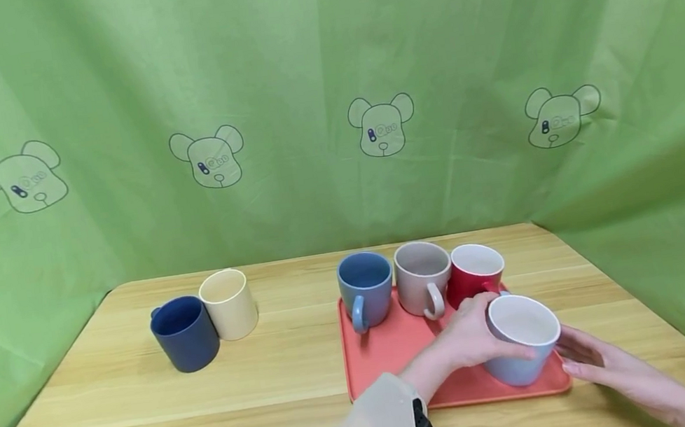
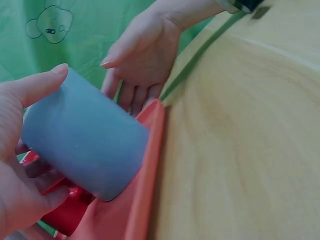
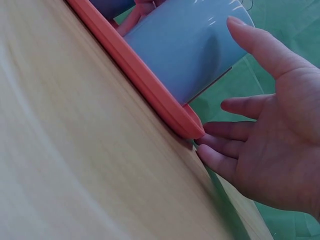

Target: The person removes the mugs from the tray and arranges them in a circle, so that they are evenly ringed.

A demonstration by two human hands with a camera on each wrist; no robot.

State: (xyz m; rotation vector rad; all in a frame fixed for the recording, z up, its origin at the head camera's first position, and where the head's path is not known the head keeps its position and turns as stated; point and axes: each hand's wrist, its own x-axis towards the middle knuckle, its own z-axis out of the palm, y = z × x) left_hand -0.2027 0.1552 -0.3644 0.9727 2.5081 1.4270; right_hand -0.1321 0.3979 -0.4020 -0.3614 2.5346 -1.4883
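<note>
My left hand (image 1: 468, 340) grips a light blue mug (image 1: 523, 355) with a white inside, thumb on the near side and fingers behind it. The mug is at the front right corner of the coral-red tray (image 1: 392, 370). In the left wrist view, its plain blue side (image 2: 90, 135) faces the camera. Right of the mug, my right hand (image 1: 621, 372) is held with loosely spread fingers, its fingertips by the tray's corner. The right wrist view has a gap between the right thumb and fingers, with nothing held there.
Along the tray's back stand a blue mug (image 1: 366, 288), a greyish-pink mug (image 1: 422, 278) and a red mug (image 1: 476, 272) with a white inside. At the table's left, a navy mug (image 1: 185, 333) leans beside a cream mug (image 1: 229, 305). Green curtain (image 1: 280, 108) surrounds the table.
</note>
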